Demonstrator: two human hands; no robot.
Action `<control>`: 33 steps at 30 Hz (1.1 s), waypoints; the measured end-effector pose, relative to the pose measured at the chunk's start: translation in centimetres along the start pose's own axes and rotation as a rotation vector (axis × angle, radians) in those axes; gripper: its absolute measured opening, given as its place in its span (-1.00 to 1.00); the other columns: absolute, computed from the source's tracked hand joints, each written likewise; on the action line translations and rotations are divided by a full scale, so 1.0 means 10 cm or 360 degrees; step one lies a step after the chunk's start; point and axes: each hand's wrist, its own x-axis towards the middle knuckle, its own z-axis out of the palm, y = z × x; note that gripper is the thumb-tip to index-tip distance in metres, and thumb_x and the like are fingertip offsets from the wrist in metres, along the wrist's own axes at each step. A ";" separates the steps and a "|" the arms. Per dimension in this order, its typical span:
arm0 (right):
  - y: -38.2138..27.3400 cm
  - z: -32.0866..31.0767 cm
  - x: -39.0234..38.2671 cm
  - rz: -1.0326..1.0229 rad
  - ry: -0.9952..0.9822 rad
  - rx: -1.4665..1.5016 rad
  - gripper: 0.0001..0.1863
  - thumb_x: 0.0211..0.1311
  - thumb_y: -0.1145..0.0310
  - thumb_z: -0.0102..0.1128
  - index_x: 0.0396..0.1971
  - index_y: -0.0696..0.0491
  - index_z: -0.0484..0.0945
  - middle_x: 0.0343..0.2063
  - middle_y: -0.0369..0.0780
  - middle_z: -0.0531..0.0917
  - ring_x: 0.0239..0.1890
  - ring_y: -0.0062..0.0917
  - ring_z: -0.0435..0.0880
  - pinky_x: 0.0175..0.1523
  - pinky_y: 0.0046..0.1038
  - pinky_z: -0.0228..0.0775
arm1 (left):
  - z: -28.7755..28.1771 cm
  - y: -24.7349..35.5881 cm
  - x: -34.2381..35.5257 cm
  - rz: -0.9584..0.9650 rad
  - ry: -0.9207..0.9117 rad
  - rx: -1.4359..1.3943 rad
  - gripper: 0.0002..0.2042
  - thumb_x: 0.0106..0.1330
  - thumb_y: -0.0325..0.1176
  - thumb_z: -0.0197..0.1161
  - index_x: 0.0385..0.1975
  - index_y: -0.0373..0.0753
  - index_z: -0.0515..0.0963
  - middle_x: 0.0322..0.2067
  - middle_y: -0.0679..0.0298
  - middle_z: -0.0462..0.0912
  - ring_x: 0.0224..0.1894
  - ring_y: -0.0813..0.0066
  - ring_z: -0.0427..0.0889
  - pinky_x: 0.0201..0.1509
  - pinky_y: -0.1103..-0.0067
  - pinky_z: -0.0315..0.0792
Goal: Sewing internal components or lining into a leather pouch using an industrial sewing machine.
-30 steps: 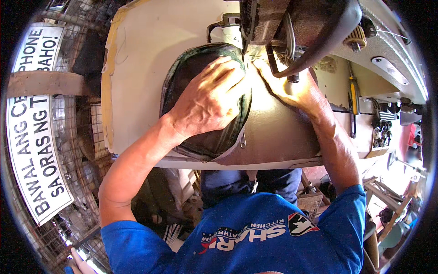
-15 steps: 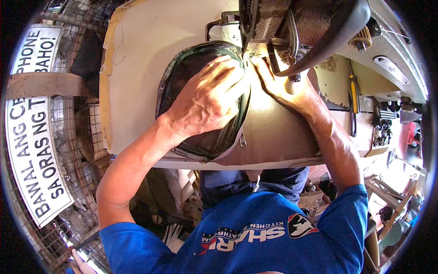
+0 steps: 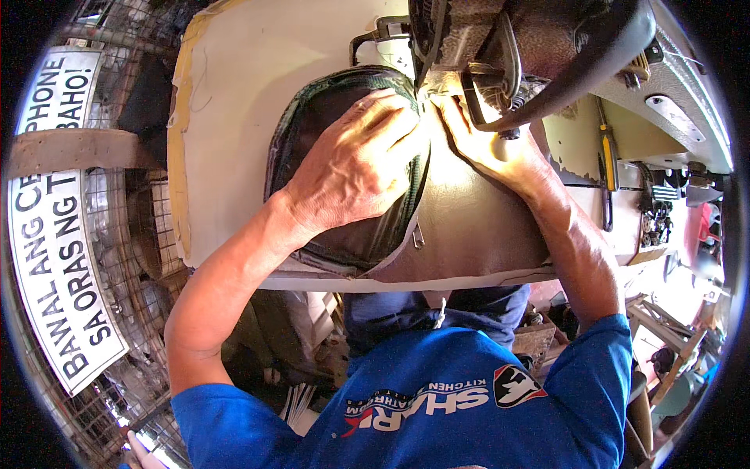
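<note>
Beneath the head of a dark sewing machine [image 3: 539, 47], a rounded black bag piece [image 3: 312, 129] with a dark green edge meets a brown leather-like panel [image 3: 476, 230]. My left hand [image 3: 355, 160] rests over the black piece, its fingers curled closed on the edge close to the needle area. On the brown panel, my right hand [image 3: 500, 156] has a digit reaching to the seam and pinches the material there; the machine partly hides its other fingers. A small metal zipper pull [image 3: 419, 237] hangs at the panel's left edge, below my hands.
The pale worktable [image 3: 226, 141] has a worn yellowish left edge. A yellow-and-black screwdriver [image 3: 607, 156] lies at the right, beyond my right forearm. A wire mesh wall [image 3: 148, 313] with a white sign [image 3: 58, 273] stands at the left.
My hands keep almost the same places at the seam, with the black piece and brown panel shifted very slightly. The machine head appears a little farther right in the picture.
</note>
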 end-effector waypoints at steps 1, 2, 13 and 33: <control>0.04 0.02 0.00 -0.0093 0.0060 -0.0088 -0.64 0.02 0.41 0.12 -0.21 0.34 0.39 -0.31 0.14 0.55 -0.15 0.09 0.51 0.11 -0.12 0.32 | 0.01 0.00 0.01 -0.0002 0.0001 -0.0004 -0.51 -0.03 -0.56 0.25 0.03 -0.33 0.62 -0.18 0.02 0.61 -0.08 0.01 0.62 0.11 0.24 0.52; 0.07 0.02 0.00 -0.0186 0.0119 -0.0179 -0.66 -0.01 0.41 0.14 -0.26 0.35 0.42 -0.33 0.14 0.55 -0.17 0.10 0.51 0.10 -0.12 0.32 | 0.01 0.00 0.01 -0.0003 0.0002 -0.0009 -0.50 -0.03 -0.56 0.25 0.04 -0.32 0.62 -0.19 0.02 0.61 -0.09 0.02 0.62 0.11 0.24 0.52; -0.38 -0.55 -0.46 -0.0586 -0.0135 -0.0687 -0.75 0.27 0.37 0.31 -0.09 0.12 0.65 -0.20 -0.07 0.70 -0.13 -0.16 0.67 0.02 -0.19 0.50 | -0.02 0.02 -0.01 0.0010 -0.0039 0.0100 -0.57 -0.02 -0.47 0.27 -0.05 -0.35 0.61 -0.16 0.07 0.60 -0.02 0.08 0.59 0.24 0.26 0.47; -0.36 -0.48 -0.67 -0.0466 0.0049 -0.0663 -0.66 0.10 0.35 0.38 -0.08 0.06 0.66 -0.05 -0.17 0.64 0.09 -0.22 0.58 0.15 -0.15 0.43 | 0.05 0.01 0.01 0.0004 0.0008 0.0199 -0.69 0.04 -0.38 0.25 -0.19 -0.35 0.60 -0.14 0.14 0.58 0.01 0.19 0.58 0.31 0.34 0.44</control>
